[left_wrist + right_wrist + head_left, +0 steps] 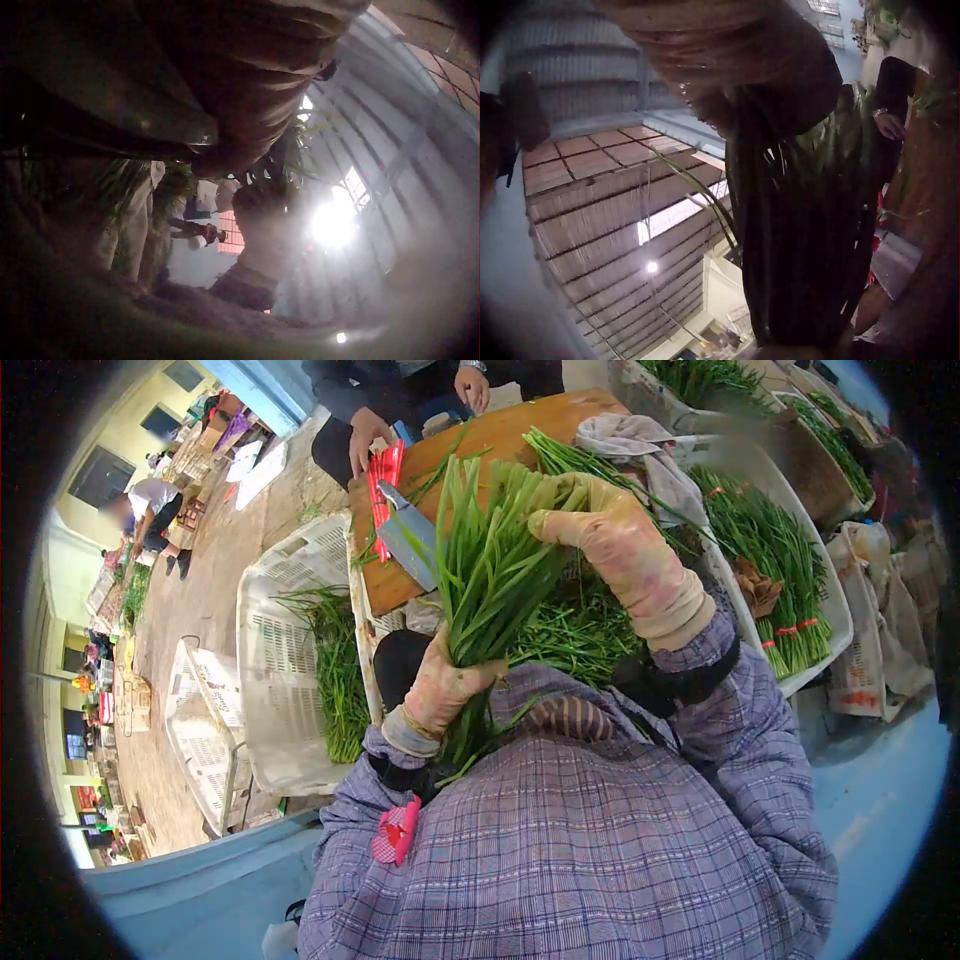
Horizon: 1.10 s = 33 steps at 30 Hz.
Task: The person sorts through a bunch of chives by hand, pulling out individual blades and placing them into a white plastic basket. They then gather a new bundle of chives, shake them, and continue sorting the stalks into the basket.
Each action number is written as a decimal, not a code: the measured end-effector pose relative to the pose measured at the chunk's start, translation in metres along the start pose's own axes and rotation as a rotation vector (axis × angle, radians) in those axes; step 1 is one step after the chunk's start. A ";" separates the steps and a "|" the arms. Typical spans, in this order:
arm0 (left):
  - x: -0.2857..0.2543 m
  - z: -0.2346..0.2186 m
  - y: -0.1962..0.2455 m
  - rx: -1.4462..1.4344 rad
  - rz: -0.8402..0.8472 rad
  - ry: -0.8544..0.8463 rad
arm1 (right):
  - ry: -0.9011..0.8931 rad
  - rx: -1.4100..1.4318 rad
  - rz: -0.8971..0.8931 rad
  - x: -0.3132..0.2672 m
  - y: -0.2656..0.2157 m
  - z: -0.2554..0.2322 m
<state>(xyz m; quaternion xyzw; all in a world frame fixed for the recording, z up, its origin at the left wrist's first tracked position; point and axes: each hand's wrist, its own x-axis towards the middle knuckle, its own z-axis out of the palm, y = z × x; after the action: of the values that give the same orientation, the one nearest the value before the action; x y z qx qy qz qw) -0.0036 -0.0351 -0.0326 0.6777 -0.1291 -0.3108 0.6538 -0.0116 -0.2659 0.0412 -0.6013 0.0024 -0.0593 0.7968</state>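
Note:
In the head view my gloved left hand (450,685) grips a thick bunch of garlic chives (490,570) near its lower part, in front of my chest. The leaves fan upward and tilt slightly right. At the upper right of the bunch my gloved right hand (620,540) pinches some of the chives between curled fingers and thumb. The right wrist view shows the same hand (757,82) dark above the long bunch (802,225). Little can be made out in the dim left wrist view beyond part of the glove (255,82). Both gloves are stained and wrinkled.
A wooden board (540,425) ahead carries a cleaver (405,545), red strips (385,485) and a cloth (630,440). Loose chives (575,630) lie below it. White crates (285,650) stand left; another (835,615) at right holds tied bunches. Across sits a person, one hand (370,440) by the strips.

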 end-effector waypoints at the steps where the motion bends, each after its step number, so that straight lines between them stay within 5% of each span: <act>1: 0.000 0.000 0.002 0.050 0.010 0.013 | -0.003 0.001 0.003 -0.001 -0.001 -0.001; 3: 0.002 -0.003 -0.005 0.015 0.049 -0.009 | 0.101 -0.239 -0.094 -0.003 -0.005 -0.002; 7: 0.003 -0.002 -0.005 -0.093 0.077 -0.049 | 0.084 -0.039 -0.049 -0.004 -0.007 -0.002; 12: 0.004 -0.014 -0.009 -0.102 0.064 -0.087 | 0.132 -0.118 -0.271 -0.001 -0.031 -0.036; 14: 0.001 -0.019 -0.008 -0.128 0.073 -0.077 | 0.071 0.014 -0.546 -0.001 -0.042 -0.079; 15: 0.000 -0.021 -0.002 -0.114 0.066 -0.055 | 0.056 0.017 -0.542 -0.009 -0.052 -0.107; 18: 0.000 -0.040 -0.007 -0.039 0.042 0.009 | 0.416 -0.028 -0.546 -0.035 -0.082 -0.205; 20: 0.001 -0.048 -0.007 0.024 0.027 0.047 | -0.058 0.412 -0.625 -0.049 -0.086 -0.255; 22: -0.002 -0.048 0.000 0.189 0.505 0.128 | 0.031 0.317 -0.585 -0.051 -0.068 -0.241; 23: -0.005 -0.044 0.005 -0.038 0.369 0.129 | 0.135 0.214 -0.548 -0.053 -0.055 -0.229; 26: -0.005 -0.054 -0.009 -0.100 0.203 0.151 | 0.438 -0.104 -0.431 -0.054 -0.025 -0.178; 28: -0.005 -0.054 -0.011 -0.107 0.150 0.136 | 0.151 -0.377 -0.144 -0.048 -0.022 -0.093; 30: -0.005 -0.045 -0.006 -0.072 0.212 0.104 | -0.041 -0.620 -0.270 -0.038 -0.002 -0.050; 33: -0.009 -0.037 -0.005 -0.043 0.124 0.097 | -0.039 -0.474 -0.177 -0.024 0.002 -0.015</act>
<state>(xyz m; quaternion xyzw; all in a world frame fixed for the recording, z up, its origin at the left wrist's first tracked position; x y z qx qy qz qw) 0.0100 0.0010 -0.0373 0.6683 -0.1324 -0.2391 0.6918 -0.0359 -0.2773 0.0338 -0.7703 -0.0515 -0.1149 0.6251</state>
